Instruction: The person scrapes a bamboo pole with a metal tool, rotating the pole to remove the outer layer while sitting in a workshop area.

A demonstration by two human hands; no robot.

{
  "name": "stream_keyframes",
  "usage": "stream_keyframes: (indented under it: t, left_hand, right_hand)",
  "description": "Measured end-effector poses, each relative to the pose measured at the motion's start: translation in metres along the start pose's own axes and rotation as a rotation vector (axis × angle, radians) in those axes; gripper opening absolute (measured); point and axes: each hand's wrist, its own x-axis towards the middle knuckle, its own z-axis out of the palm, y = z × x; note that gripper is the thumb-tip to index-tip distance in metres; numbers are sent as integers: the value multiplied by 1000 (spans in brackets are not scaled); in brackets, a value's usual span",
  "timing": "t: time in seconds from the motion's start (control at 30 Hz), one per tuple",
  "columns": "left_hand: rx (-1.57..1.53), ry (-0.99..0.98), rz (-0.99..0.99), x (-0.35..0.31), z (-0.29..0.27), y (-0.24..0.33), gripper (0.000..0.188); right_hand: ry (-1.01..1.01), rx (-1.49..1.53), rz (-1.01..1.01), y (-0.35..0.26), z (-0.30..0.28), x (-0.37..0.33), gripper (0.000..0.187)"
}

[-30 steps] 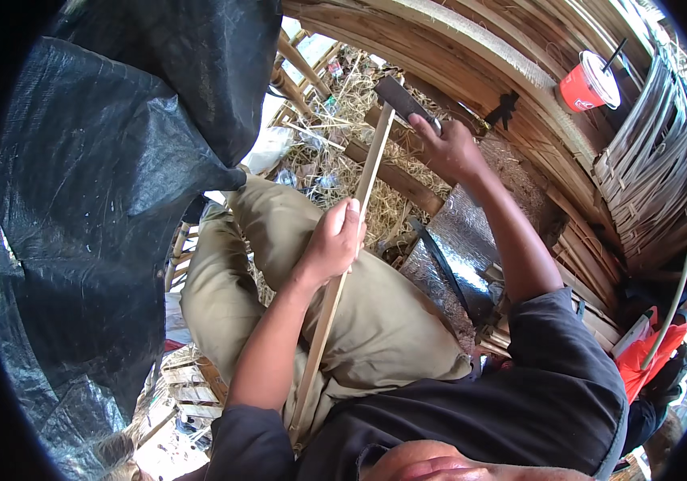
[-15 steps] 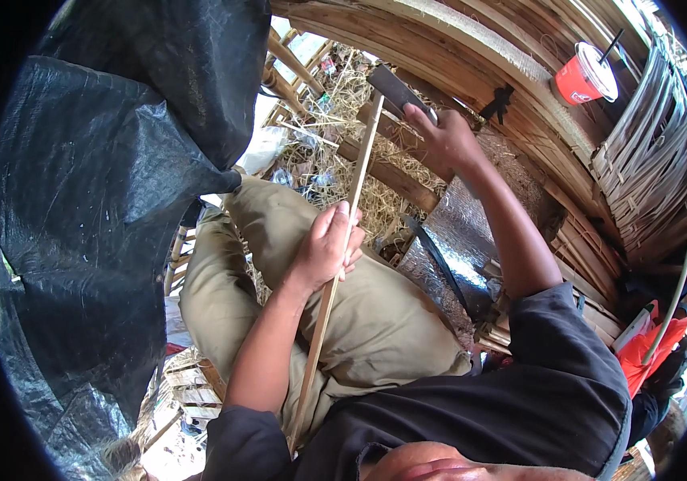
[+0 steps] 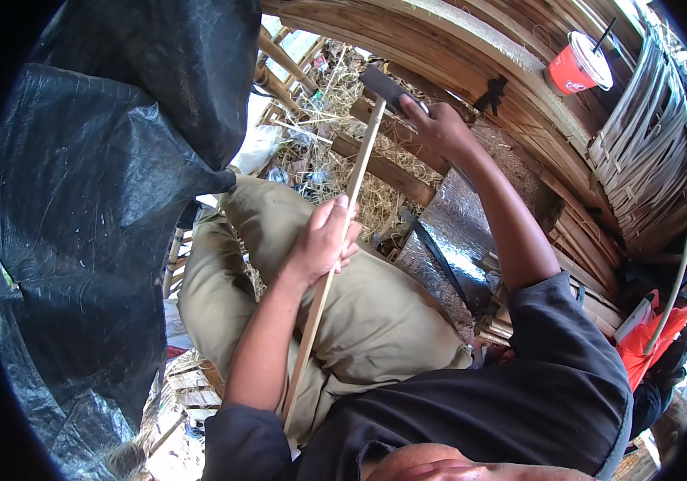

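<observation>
A long, pale bamboo strip (image 3: 309, 341) runs slanting from my lap up toward the far middle. My left hand (image 3: 327, 242) is closed around it a bit above its midpoint, over my thigh. In my right hand (image 3: 439, 128) is a knife (image 3: 383, 86) with a broad, dark, blunt-ended blade; its handle is hidden in my fingers. The blade lies at the far tip of the strip, touching or very close to it. The strip's lower end rests against my trousers near my shirt.
Bamboo shavings (image 3: 343, 88) litter the ground beyond my knees. Black plastic sheeting (image 3: 79, 224) hangs at left. On the right are a silvery foil sheet (image 3: 451, 220), a long dark blade (image 3: 437, 260), stacked wooden slats (image 3: 472, 48), a red cup (image 3: 576, 68) and split strips (image 3: 640, 152).
My right hand and the knife have shifted slightly left, along with the strip's tip. The view has also moved a little. Both hands keep their hold.
</observation>
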Motion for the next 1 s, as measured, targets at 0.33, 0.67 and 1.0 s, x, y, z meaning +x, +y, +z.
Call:
stream_keyframes:
  t: [0.33, 0.67, 1.0]
  left_hand:
    - [8, -20, -38, 5, -3, 1, 33]
    - [-4, 13, -81, 5, -4, 2, 37]
    - [165, 93, -61, 13, -1, -8, 34]
  right_hand:
    - [33, 89, 50, 10, 11, 2, 70]
    - [-41, -125, -24, 9, 32, 2, 77]
    - [-141, -162, -221, 10, 39, -4, 72]
